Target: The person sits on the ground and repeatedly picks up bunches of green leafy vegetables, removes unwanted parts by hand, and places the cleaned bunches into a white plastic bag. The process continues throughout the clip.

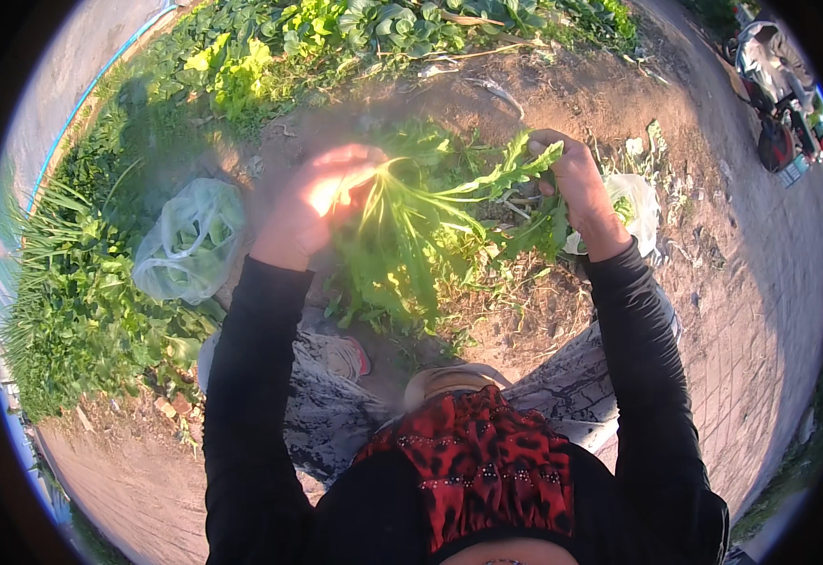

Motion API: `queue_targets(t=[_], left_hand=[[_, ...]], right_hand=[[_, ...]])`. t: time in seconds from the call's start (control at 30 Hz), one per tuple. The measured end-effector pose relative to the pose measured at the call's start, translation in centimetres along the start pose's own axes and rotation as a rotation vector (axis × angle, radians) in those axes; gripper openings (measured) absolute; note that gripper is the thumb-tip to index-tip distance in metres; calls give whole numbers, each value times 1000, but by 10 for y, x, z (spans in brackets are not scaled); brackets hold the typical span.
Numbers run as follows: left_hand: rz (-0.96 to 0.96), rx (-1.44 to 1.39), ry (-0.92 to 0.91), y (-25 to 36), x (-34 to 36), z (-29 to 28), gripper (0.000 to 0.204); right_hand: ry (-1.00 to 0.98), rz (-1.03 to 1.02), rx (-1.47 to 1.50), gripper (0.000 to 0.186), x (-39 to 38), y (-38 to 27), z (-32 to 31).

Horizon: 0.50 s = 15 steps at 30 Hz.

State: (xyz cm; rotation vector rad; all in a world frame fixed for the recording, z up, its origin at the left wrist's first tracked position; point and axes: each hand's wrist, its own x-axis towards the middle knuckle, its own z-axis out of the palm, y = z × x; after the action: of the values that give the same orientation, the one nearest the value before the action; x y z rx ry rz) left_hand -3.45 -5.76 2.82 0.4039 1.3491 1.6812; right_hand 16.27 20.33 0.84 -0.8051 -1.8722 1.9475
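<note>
My left hand (pixel 315 198) is closed round the root end of a bunch of leafy greens (pixel 407 250), whose pale stems fan out and whose broad, jagged leaves hang toward the ground. Sunlight washes out part of that hand. To the right, my right hand (pixel 576 184) pinches the tip of a long jagged leaf (pixel 515 174), which stretches between the two hands. A clear plastic bag (pixel 190 247) with greens in it lies left of my left hand. Just behind my right wrist is a white plastic bag (pixel 644 209), also with something green inside.
Growing greens (pixel 364 28) line the far side, with a denser bed (pixel 91 292) along the left. Loose leaves and dry scraps (pixel 515 292) litter the soil between my knees. A paved path (pixel 741 311) runs down the right, where a cart-like thing (pixel 778 85) stands far off.
</note>
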Motion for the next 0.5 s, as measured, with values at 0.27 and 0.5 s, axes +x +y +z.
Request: queue_targets(t=[0.27, 0.5], left_hand=[[111, 495, -287, 18, -10, 6, 13], [96, 500, -376, 21, -9, 12, 11]], right_hand=[[171, -230, -35, 19, 3, -17, -27], [36, -347, -246, 18, -11, -22, -3]])
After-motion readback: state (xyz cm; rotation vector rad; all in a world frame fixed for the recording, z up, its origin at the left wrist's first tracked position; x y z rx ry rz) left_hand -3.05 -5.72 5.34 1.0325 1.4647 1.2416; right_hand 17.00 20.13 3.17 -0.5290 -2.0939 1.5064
